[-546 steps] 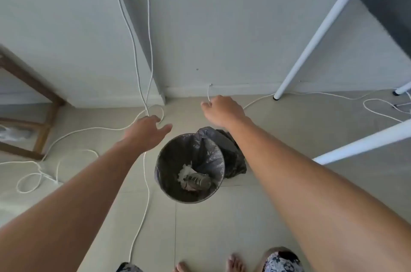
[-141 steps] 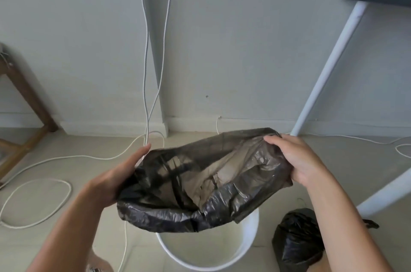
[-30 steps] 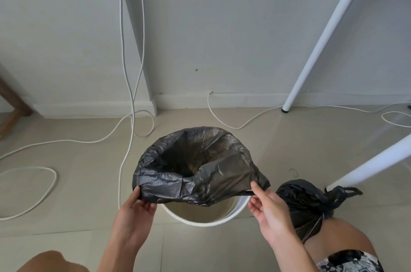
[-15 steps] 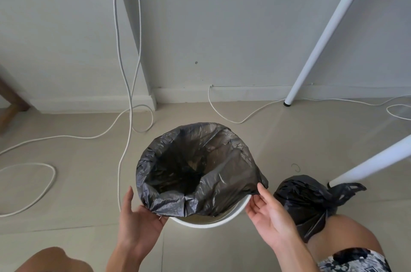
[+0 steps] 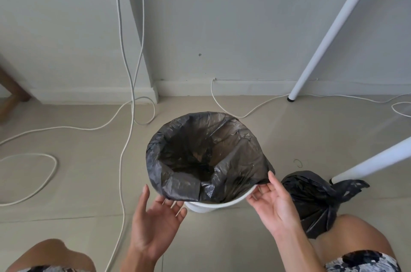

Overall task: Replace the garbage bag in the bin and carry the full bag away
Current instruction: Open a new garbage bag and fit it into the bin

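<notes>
While stretched over the far and side rim of the white bin (image 5: 213, 205) on the tiled floor (image 5: 222, 238), fresh black bag (image 5: 206, 156) sags inside at the near edge. Left hand (image 5: 153, 220) palm-up, fingers loose beneath the bag's near fold, grasping nothing. Right hand (image 5: 273, 202) relaxed, fingertips touching the bag's right hem. Tied full bag (image 5: 311, 200) just right of bin. No legible writing anywhere.

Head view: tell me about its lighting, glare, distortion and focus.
Head view: soft, even daylight with faint shadows; light sheen on the new bag in the bin, no harsh glare; wide-angle bowing curves the table leg and hanging cables; both hands and the tied full bag are in focus, without motion blur.
</notes>
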